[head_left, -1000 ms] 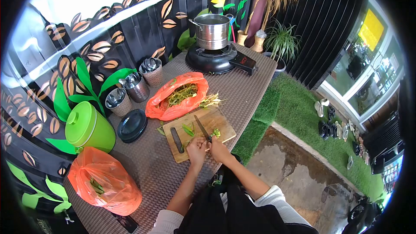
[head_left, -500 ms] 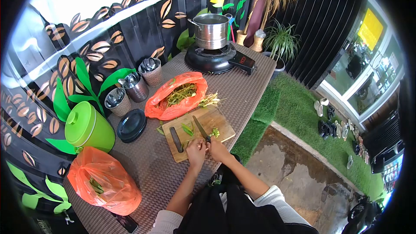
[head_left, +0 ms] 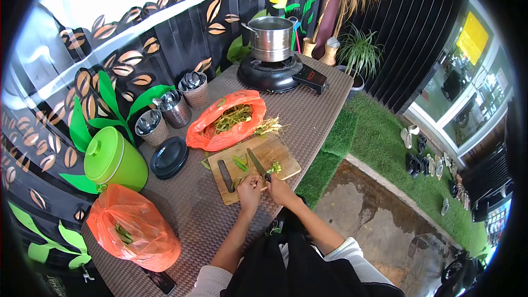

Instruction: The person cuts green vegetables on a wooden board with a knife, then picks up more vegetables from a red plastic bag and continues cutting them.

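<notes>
An orange bag (head_left: 132,230) lies at the table's (head_left: 308,111) near left, with a green bucket (head_left: 113,159) at its 12 o'clock. A black lid (head_left: 169,157) sits beside the bucket, three cutlery tins (head_left: 175,109) at its 12 o'clock. The cutting board (head_left: 254,167) lies right of the lid, a second knife (head_left: 225,176) on its left part and loose leaves (head_left: 240,163) mid-board. At the board's 11 o'clock an open bag of greens (head_left: 226,120) rests. The left hand (head_left: 249,188), fingers curled and pressed together, pins stems at the board's near edge. The right hand (head_left: 279,188) is clenched on a knife (head_left: 256,164), blade pointing to 11 o'clock. Chopped greens (head_left: 274,168) lie just right of the blade. A pot (head_left: 270,38) on a stove (head_left: 272,74) stands at the far end.
</notes>
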Demonstrator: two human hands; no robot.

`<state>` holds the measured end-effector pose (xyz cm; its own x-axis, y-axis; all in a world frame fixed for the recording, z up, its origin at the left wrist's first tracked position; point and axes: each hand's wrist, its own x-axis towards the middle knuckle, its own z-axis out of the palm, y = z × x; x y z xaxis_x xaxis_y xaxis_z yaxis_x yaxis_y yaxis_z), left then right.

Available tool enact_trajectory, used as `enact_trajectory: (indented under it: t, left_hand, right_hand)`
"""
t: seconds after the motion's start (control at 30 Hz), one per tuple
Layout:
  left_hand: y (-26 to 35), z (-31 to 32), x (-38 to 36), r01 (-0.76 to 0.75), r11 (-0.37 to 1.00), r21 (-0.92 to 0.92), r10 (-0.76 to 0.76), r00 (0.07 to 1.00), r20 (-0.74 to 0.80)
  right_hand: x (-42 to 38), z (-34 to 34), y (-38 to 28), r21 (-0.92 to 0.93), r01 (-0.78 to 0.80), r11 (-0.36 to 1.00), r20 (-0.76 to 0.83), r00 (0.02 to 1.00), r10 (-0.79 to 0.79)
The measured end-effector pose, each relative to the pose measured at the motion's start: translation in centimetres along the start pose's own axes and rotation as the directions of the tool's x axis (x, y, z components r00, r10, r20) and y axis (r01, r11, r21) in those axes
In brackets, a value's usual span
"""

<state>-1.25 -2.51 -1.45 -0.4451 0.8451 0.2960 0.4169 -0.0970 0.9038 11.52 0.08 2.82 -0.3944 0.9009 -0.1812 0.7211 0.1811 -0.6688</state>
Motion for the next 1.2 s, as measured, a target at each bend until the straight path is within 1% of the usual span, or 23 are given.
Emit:
enact_trajectory:
  t: [0.13, 0.2, 0.23, 0.3, 0.33, 0.4, 0.43, 0.47, 0.5, 0.63, 0.7, 0.77, 0.83, 0.9, 0.93, 0.97, 1.0, 1.03, 1.1, 1.13, 1.17, 1.2]
  left_hand:
    - [-0.5, 0.1, 0.0, 0.051, 0.999, -0.013, -0.050, 0.999, 0.019]
    - [-0.7, 0.2, -0.1, 0.033, 0.997, -0.066, -0.033, 0.999, 0.006]
    - [-0.7, 0.2, -0.1, 0.032, 0.997, -0.066, -0.032, 0.999, 0.006]
    - [-0.4, 0.0, 0.0, -0.010, 1.000, -0.029, 0.010, 1.000, 0.001]
    - [-0.1, -0.2, 0.0, -0.010, 1.000, -0.027, 0.010, 1.000, -0.002]
    - [0.8, -0.4, -0.1, 0.052, 0.994, 0.092, -0.059, 0.995, 0.078]
    - [1.3, -0.3, 0.1, 0.049, 0.995, 0.090, -0.056, 0.995, 0.077]
    - [1.8, -0.1, 0.2, -0.090, 0.976, 0.200, 0.073, 0.993, 0.089]
    - [1.9, 0.0, 0.4, -0.224, 0.925, 0.307, 0.197, 0.973, 0.116]
    - [3.0, 1.0, 1.8, -0.217, 0.944, 0.247, 0.180, 0.970, 0.165]
    - [3.5, 0.8, 2.3, -0.115, 0.971, 0.210, 0.069, 0.975, 0.213]
    - [4.1, 0.4, 2.5, -0.107, 0.978, 0.179, 0.070, 0.976, 0.205]
    - [3.6, 0.1, 2.5, -0.103, 0.983, 0.150, 0.073, 0.978, 0.197]
    - [2.9, -0.1, 2.6, -0.004, 0.993, 0.115, -0.013, 0.990, 0.143]
    - [2.3, -0.2, 2.9, -0.004, 0.993, 0.117, -0.013, 0.990, 0.143]
    - [1.7, -0.4, 3.3, -0.184, 0.976, 0.113, 0.166, 0.975, 0.147]
    - [1.9, -0.7, 3.6, -0.358, 0.928, 0.108, 0.341, 0.928, 0.149]
    - [2.0, -1.2, 3.6, -0.358, 0.928, 0.107, 0.341, 0.928, 0.149]
    - [2.3, -2.0, 3.5, -0.239, 0.970, 0.049, 0.223, 0.950, 0.217]
    - [2.2, -2.3, 3.5, -0.240, 0.970, 0.049, 0.224, 0.949, 0.220]
    - [2.1, -2.7, 3.4, -0.229, 0.969, 0.089, 0.207, 0.956, 0.208]
    - [1.9, -3.2, 3.2, -0.218, 0.967, 0.132, 0.190, 0.962, 0.194]
  right_hand:
    - [-1.8, 0.4, -1.4, -0.030, -0.047, 0.998, 0.002, 0.999, 0.047]
    - [-2.8, 1.9, -1.9, -0.105, -0.076, 0.992, -0.104, 0.992, 0.065]
    - [-2.8, 2.3, -2.0, -0.105, -0.075, 0.992, -0.104, 0.993, 0.064]
    - [-2.4, 2.8, -2.2, -0.172, -0.165, 0.971, -0.114, 0.983, 0.147]
    - [-2.2, 2.7, -2.0, -0.172, -0.161, 0.972, -0.112, 0.983, 0.143]
    - [-1.6, 1.6, -1.2, -0.176, -0.163, 0.971, -0.167, 0.977, 0.134]
    - [-1.4, 1.0, -0.9, -0.178, -0.163, 0.970, -0.170, 0.976, 0.133]
    - [-1.1, 0.6, -0.6, -0.198, -0.185, 0.962, -0.154, 0.976, 0.156]
    - [-0.9, 0.4, -0.4, -0.218, -0.207, 0.954, -0.138, 0.974, 0.180]
    - [-0.6, 0.2, -0.2, -0.198, -0.205, 0.958, -0.101, 0.977, 0.188]
    - [-0.7, -0.3, -0.1, -0.190, -0.199, 0.962, -0.104, 0.978, 0.182]
    - [-0.8, -1.0, -0.1, -0.178, -0.190, 0.966, -0.102, 0.979, 0.174]
    - [-0.7, -2.0, 0.3, -0.181, -0.132, 0.975, -0.103, 0.988, 0.115]
    - [-0.8, -2.4, 0.5, -0.180, -0.123, 0.976, -0.107, 0.989, 0.105]
    - [-0.9, -2.4, 0.5, -0.159, -0.099, 0.982, -0.137, 0.988, 0.078]
    - [-1.0, -2.4, 0.5, -0.139, -0.074, 0.987, -0.168, 0.985, 0.051]
    - [-1.2, -2.1, 0.3, -0.139, -0.073, 0.988, -0.167, 0.985, 0.050]
    - [-1.5, -1.7, 0.0, -0.122, -0.058, 0.991, -0.165, 0.986, 0.037]
    - [-2.0, -0.9, 0.0, -0.104, -0.046, 0.993, -0.166, 0.986, 0.029]
    - [-2.2, -0.3, 0.2, -0.099, -0.028, 0.995, -0.162, 0.987, 0.012]
    - [-2.2, 0.1, 0.4, -0.092, -0.008, 0.996, -0.157, 0.988, -0.006]
    - [-2.1, 0.1, 0.4, -0.071, -0.052, 0.996, -0.131, 0.990, 0.042]
